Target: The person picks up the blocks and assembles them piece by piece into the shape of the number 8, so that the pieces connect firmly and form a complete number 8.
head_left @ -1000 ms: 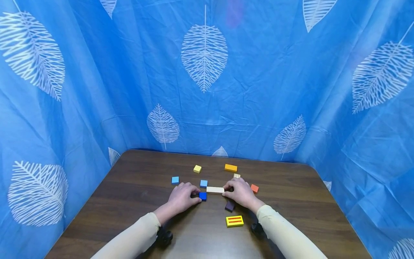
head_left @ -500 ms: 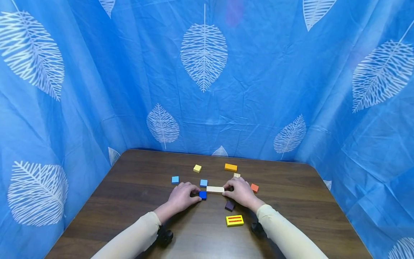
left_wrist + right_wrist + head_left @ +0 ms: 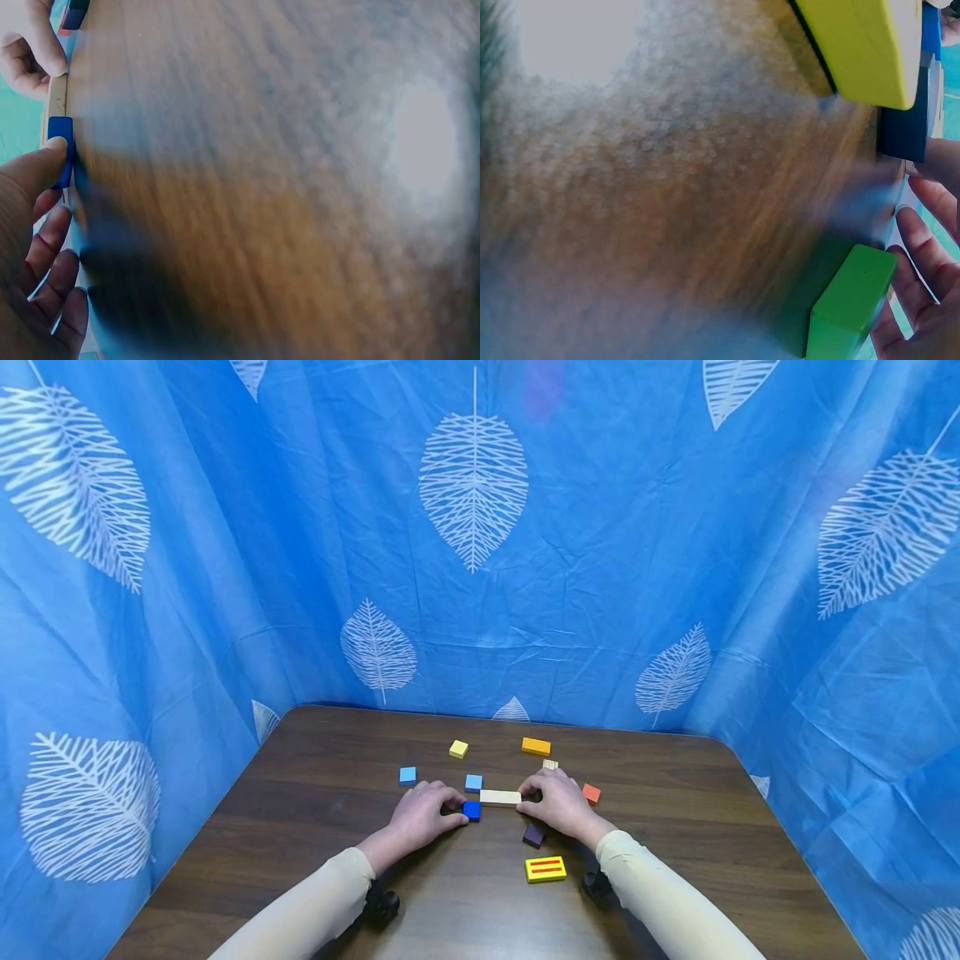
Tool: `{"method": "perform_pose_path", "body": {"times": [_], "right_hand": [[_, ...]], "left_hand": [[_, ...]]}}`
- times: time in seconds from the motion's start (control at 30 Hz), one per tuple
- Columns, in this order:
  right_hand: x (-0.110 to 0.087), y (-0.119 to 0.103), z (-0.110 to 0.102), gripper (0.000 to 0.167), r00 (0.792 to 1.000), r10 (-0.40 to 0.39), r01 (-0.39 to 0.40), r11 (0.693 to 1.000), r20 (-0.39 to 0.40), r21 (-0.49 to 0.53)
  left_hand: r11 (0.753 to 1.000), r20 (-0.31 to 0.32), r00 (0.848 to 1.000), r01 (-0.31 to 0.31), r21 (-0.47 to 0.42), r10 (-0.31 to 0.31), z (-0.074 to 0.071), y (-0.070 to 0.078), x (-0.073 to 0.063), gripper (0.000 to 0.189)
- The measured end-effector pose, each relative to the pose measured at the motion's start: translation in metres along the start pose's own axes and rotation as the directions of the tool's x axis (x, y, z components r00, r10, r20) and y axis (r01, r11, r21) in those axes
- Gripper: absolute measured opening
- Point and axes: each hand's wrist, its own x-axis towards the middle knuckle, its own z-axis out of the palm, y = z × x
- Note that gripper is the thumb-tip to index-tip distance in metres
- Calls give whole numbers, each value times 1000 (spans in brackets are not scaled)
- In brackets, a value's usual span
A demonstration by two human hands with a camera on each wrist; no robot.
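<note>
My left hand [image 3: 425,814] pinches a small dark blue block [image 3: 471,812] between thumb and fingers. In the left wrist view the thumb lies on that blue block [image 3: 61,128], and the other fingers are loosely bent. My right hand [image 3: 561,802] holds the right end of a long cream wooden block [image 3: 498,798] lying flat on the table. The blue block sits at the near left corner of the cream one, seemingly touching it. A light blue block [image 3: 473,782] is just behind their meeting point. The right fingertips are partly hidden in the right wrist view.
On the brown table [image 3: 322,860] lie a dark purple block [image 3: 534,835], a yellow block with red stripes [image 3: 545,869], an orange block [image 3: 536,746], a pale yellow block [image 3: 458,748], another light blue block [image 3: 407,775] and a red-orange block [image 3: 592,793]. A green block [image 3: 855,292] stands near the right hand.
</note>
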Motion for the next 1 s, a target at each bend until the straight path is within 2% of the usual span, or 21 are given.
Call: {"method": "perform_pose_path", "body": {"times": [0.4,0.63,0.73,0.87,1.0], "right_hand": [[-2,-2,0,17,1000,-9,8,1000,-8,-27],[-3,1,-2,24,1000,-8,8,1000,13,1],[-5,6,-7,29,1000,-2,1,999,16,48],[-9,11,-22,33,999,23,-19,993,-35,115],[-15,19,-42,36,994,40,-26,991,-105,129]], "left_hand": [[1000,15,1000,-10,8,10,-1,-1,0,30],[1000,28,1000,-9,3,9,-1,-1,0,30],[1000,33,999,-3,0,3,-1,-1,0,29],[1000,29,1000,0,-3,0,-1,-1,1,29],[1000,25,1000,-4,-7,4,-2,-1,2,29]]}}
